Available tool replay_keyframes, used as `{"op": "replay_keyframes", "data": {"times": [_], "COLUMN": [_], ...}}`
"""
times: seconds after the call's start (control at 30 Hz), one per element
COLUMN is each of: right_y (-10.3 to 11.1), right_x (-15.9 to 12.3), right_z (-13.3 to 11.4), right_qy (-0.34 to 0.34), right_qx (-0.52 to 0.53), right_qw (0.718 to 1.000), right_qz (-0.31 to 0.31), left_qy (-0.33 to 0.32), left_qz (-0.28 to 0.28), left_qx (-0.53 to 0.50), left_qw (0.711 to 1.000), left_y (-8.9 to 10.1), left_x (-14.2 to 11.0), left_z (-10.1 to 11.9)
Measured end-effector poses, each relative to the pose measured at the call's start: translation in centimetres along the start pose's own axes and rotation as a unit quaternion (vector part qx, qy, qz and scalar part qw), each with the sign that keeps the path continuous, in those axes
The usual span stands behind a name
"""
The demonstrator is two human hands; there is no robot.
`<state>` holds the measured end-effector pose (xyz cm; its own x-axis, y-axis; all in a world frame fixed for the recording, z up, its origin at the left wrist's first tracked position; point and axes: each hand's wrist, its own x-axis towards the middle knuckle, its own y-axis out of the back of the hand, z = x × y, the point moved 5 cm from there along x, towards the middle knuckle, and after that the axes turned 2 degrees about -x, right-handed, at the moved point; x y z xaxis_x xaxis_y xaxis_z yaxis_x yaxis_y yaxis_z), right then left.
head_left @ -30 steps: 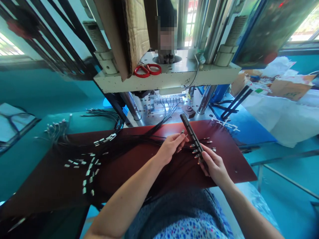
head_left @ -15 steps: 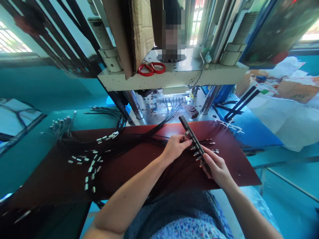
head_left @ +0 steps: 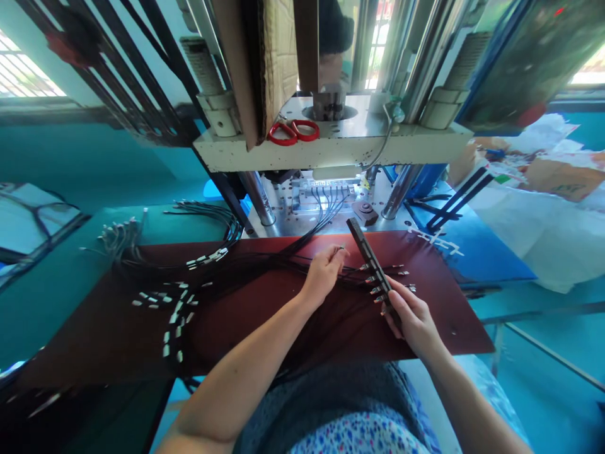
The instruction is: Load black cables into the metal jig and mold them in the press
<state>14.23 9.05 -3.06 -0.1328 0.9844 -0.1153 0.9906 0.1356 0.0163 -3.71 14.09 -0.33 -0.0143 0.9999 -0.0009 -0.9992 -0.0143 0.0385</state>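
My right hand (head_left: 412, 315) grips the lower end of a long dark bar (head_left: 363, 241), which slants over the brown board. Several small metal cable connectors (head_left: 375, 290) stick out of the bar's left side, near the fingers. To the left of the bar, and apart from it, my left hand (head_left: 326, 271) is closed in a pinch. A small cable connector (head_left: 343, 248) peeks out at its fingertips, mostly hidden. Black cables (head_left: 293, 260) run behind and below this hand across the board.
Ahead stands a press (head_left: 331, 151) with red-handled scissors (head_left: 293, 131) on its ledge and cables in its lower fixture (head_left: 324, 197). Bundled cables with white-metal ends (head_left: 177, 315) lie on the brown board (head_left: 265, 315) at left. A blue surface (head_left: 496, 252) is on the right.
My left hand has moved left and slightly up, away from the bar, with a small connector at its fingertips. My right hand still holds the bar, nearly in place.
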Motion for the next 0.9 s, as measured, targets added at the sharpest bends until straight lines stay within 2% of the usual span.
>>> {"op": "replay_keyframes", "data": {"times": [0.07,0.17,0.27,0.33,0.4,0.5,0.6,0.77,0.9], "right_y": [0.0,0.0,0.1,0.1,0.0,0.0,0.0,-0.4,-0.4], "right_x": [0.0,-0.1,-0.1,-0.2,-0.2,-0.2,-0.1,0.1,0.1], "right_z": [-0.1,-0.1,-0.1,-0.2,-0.2,-0.1,0.0,0.3,0.4], "right_qy": [0.002,0.002,-0.003,-0.005,-0.003,0.002,0.007,0.001,-0.008], "right_qx": [0.006,0.006,0.006,0.009,0.011,0.001,-0.019,-0.079,-0.081], "right_qw": [1.000,1.000,1.000,1.000,0.999,0.999,0.998,0.991,0.992], "right_qz": [0.002,-0.009,-0.019,-0.027,-0.038,-0.050,-0.060,-0.104,-0.101], "left_qy": [-0.024,-0.077,-0.096,-0.088,-0.053,0.052,0.131,0.125,0.113], "left_qz": [-0.016,-0.047,-0.068,-0.103,-0.139,-0.172,-0.193,-0.169,-0.163], "left_qx": [0.079,0.216,0.275,0.247,0.168,0.033,-0.049,-0.077,-0.058], "left_qw": [0.996,0.972,0.954,0.960,0.974,0.983,0.971,0.975,0.978], "left_y": [0.0,-0.5,-0.9,-1.2,-1.5,-1.7,-2.0,-1.7,-1.1], "left_x": [-0.2,-0.7,-0.9,-0.7,-0.3,0.1,-0.2,-0.5,-0.4], "left_z": [0.4,1.4,2.1,2.0,1.5,0.5,0.0,0.0,-0.2]}}
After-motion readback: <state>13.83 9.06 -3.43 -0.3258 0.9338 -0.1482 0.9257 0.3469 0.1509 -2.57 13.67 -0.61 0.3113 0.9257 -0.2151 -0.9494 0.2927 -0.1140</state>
